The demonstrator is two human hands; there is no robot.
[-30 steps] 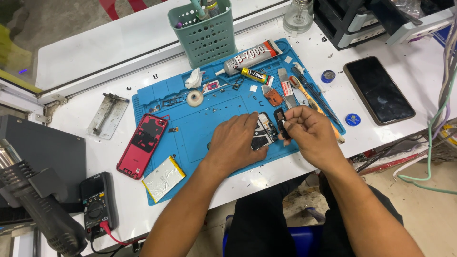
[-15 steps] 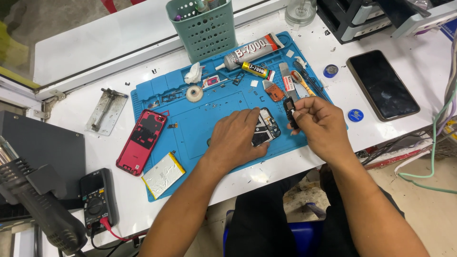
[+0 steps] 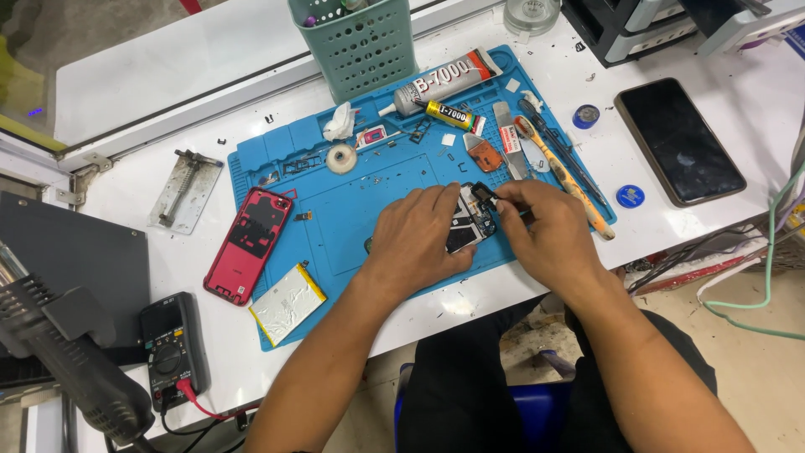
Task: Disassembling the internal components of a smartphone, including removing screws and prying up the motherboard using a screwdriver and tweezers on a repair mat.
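On the blue work mat (image 3: 352, 210) lies an opened phone body (image 3: 466, 225) with its insides showing. My left hand (image 3: 415, 239) lies flat over its left part and holds it down. My right hand (image 3: 545, 231) pinches a small dark part (image 3: 480, 191) against the phone's top right corner. A red phone back cover (image 3: 248, 243) lies at the mat's left edge, and a silver battery (image 3: 288, 303) sits at the front left corner.
Two glue tubes (image 3: 436, 84), a tape roll (image 3: 341, 158), pry tools (image 3: 558, 168) and small parts crowd the mat's far side. A green basket (image 3: 360, 46) stands behind. A dark phone (image 3: 679, 138) lies right, a multimeter (image 3: 172, 348) and hot-air handle (image 3: 67, 361) left.
My right hand has lowered the small dark part onto the phone's top corner. My left hand has stayed pressed on the phone body. The view has shifted slightly.
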